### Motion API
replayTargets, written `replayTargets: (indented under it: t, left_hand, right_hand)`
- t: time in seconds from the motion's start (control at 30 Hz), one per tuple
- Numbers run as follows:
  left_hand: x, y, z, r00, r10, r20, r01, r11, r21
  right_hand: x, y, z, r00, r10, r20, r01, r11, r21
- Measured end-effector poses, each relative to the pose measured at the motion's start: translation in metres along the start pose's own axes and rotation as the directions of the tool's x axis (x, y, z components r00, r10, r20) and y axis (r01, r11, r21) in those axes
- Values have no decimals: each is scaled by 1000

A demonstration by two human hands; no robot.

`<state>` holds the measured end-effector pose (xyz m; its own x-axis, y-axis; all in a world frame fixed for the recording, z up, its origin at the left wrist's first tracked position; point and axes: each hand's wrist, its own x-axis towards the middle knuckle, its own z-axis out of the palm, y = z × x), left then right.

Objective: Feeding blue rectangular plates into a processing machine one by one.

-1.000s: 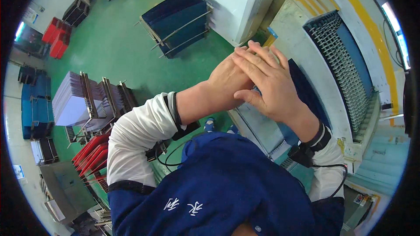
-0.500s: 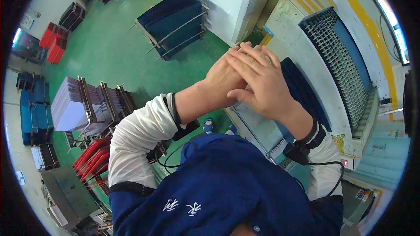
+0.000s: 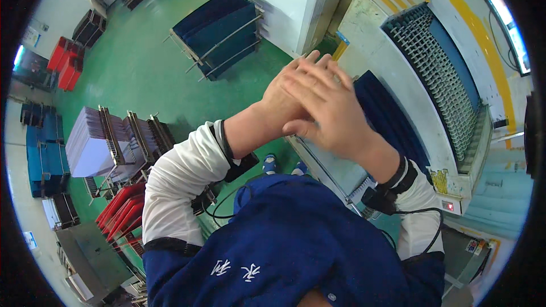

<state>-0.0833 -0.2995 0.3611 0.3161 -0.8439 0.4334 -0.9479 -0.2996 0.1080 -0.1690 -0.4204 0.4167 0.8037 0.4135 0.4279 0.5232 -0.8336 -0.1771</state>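
Note:
My two hands meet in front of my chest, above the floor and the near end of a machine. My left hand [image 3: 277,98] lies underneath, fingers stretched out, its tips showing past the other hand. Across its back rests my right hand [image 3: 333,115], fingers extended and thumb apart. No object shows in either hand, though the left palm is hidden. Beyond the right wrist, dark blue panels [image 3: 387,116] stand close together beside the pale machine [image 3: 364,28], which has a bed of rollers [image 3: 435,71].
A rack of dark blue panels [image 3: 219,34] stands on the green floor [image 3: 142,62] ahead. At left are a rack of pale lilac sheets [image 3: 91,148], red panels [image 3: 120,207] and red bins [image 3: 69,65]. A white cabinet [image 3: 278,3] stands beyond my hands; a cable [image 3: 424,211] hangs from my right wrist.
My right hand has slid slightly left across the back of my left hand. The whole view has shifted a little; both hands stay stacked.

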Motion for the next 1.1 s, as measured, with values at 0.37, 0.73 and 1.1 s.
replayTargets:
  t: [0.37,0.73,1.1]
  left_hand:
    - [8,8,-12,994,56,96,-72,983,169]
    - [11,6,5,993,53,-101,-55,998,-21]
    - [28,11,14,995,98,28,-97,995,-27]
  right_hand:
    - [-9,7,-3,999,9,-32,-11,999,-45]
    - [-11,-2,0,998,-49,-38,51,996,68]
    - [-14,-13,0,999,-50,-21,53,963,263]
